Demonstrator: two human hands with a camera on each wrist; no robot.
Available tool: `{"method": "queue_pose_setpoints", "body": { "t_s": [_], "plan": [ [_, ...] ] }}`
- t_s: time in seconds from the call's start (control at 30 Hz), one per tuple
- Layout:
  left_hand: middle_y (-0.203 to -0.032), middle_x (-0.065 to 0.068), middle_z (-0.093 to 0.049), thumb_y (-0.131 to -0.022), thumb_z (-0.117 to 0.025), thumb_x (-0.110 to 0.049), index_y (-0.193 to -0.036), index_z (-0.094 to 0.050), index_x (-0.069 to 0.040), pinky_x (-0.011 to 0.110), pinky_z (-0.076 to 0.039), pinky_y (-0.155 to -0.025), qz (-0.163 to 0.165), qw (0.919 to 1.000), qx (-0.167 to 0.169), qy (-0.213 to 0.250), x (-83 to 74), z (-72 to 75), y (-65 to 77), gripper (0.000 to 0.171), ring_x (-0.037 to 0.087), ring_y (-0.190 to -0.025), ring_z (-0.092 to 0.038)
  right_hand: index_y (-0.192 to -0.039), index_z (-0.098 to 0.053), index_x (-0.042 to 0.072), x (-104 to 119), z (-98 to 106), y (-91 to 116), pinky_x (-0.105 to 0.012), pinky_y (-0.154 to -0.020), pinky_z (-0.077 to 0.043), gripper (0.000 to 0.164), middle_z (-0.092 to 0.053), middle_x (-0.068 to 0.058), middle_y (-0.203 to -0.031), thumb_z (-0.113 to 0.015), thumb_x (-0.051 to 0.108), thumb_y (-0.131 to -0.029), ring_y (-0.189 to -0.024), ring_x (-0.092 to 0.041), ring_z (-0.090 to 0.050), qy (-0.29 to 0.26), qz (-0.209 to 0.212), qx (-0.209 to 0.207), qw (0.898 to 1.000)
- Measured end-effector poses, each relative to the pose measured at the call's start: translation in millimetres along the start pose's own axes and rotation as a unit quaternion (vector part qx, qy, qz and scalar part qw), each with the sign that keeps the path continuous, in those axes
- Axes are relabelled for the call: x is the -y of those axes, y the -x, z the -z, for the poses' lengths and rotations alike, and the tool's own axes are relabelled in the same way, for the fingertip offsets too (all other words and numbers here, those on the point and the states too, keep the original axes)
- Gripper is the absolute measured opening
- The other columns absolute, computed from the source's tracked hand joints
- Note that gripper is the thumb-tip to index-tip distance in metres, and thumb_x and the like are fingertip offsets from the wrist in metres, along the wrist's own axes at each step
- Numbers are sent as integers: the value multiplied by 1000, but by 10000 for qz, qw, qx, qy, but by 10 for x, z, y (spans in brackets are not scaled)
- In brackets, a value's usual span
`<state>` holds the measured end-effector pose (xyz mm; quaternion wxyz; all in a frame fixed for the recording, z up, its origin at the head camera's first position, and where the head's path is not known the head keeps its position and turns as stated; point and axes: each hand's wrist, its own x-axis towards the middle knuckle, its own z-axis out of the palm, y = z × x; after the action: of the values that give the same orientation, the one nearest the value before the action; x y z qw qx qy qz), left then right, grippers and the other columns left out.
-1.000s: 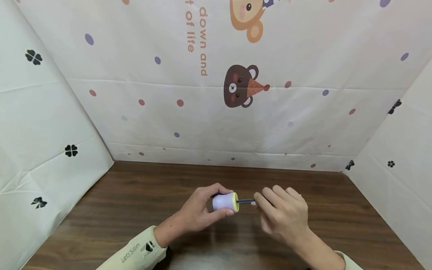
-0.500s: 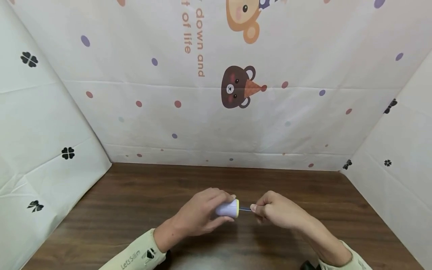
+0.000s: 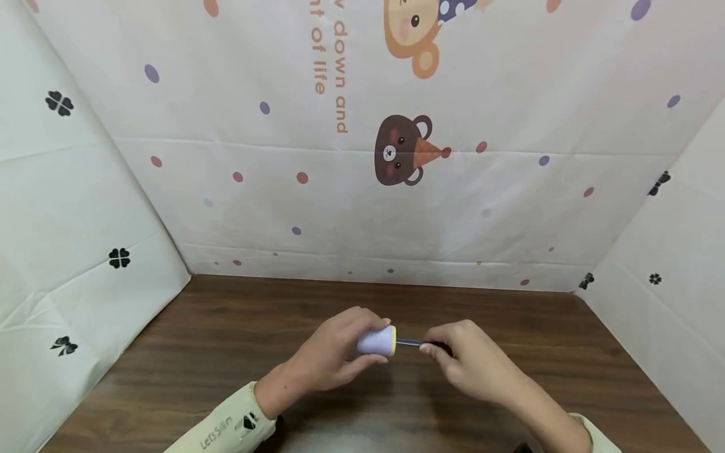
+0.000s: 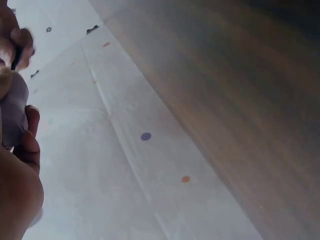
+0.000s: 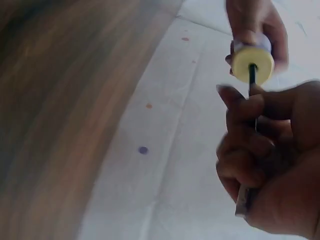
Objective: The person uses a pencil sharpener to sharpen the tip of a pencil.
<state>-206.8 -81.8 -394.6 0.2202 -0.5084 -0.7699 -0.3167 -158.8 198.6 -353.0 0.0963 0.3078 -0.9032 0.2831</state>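
In the head view my left hand [image 3: 331,352] grips a lavender barrel-shaped pencil sharpener [image 3: 374,341], thumb below and fingers over the top. Its yellow end faces right. A slim dark pencil [image 3: 409,342] runs level into the hole in that end; its tip is hidden inside. My right hand [image 3: 476,362] pinches the pencil a short way from the hole. From the right wrist, the pencil's back end [image 5: 242,202] shows below the curled fingers, and the yellow face [image 5: 245,62] is seen nearly head-on. The left wrist view catches only part of the sharpener [image 4: 15,107].
Both hands are held above a dark brown wooden table [image 3: 255,314]. A white sheet [image 3: 328,207] with dots and a bear print rises behind it, and white side sheets [image 3: 68,220] border it left and right.
My right hand has turned about the pencil, its knuckles rolling over and its grip shifting. The left hand keeps the sharpener at about the same place, its fingers slightly moved.
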Motion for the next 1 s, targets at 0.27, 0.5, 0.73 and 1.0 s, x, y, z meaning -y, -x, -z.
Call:
{"method": "queue_pose_setpoints", "body": {
  "t_s": [0.27,0.5,0.73,1.0],
  "plan": [
    [-128,-3,-68,-87,-90,-18,-133,-68,-15,27,-52,-104,-823,9959,-138,-346,-20,35,-48,52,13,-119,-63,-86,-68,2,-169,81,-18,-24,-48,-30,30,-44,10,-64,-58,18,-108,-56,-2,-34,-2862,-825,1991,9336],
    [-127,-3,-68,-86,-91,-16,-129,-70,-16,25,-52,-104,-953,9952,-13,-232,-18,19,-31,48,12,-120,-63,-86,-49,-23,-217,47,-20,-23,-40,-19,46,-35,8,-54,-56,17,-108,-45,-3,-26,-4476,-1781,2747,8321],
    [-116,-4,-71,-93,-85,-32,-129,-67,-15,20,-56,-76,330,9982,57,496,-34,42,-8,43,5,-93,-64,-73,-59,22,-25,-42,-5,-19,-48,-32,31,-43,17,-65,-69,18,-102,-55,3,-37,414,803,-188,9957],
    [-91,-1,-70,-102,-73,-16,-116,-69,-14,28,-54,-55,1500,9434,413,2929,-57,147,-28,14,7,-70,-61,-84,-76,5,145,-14,-230,-21,-48,-25,25,-57,0,-69,-60,-2,-102,-55,-15,-39,3372,4133,-4098,7400]
  ]
}}
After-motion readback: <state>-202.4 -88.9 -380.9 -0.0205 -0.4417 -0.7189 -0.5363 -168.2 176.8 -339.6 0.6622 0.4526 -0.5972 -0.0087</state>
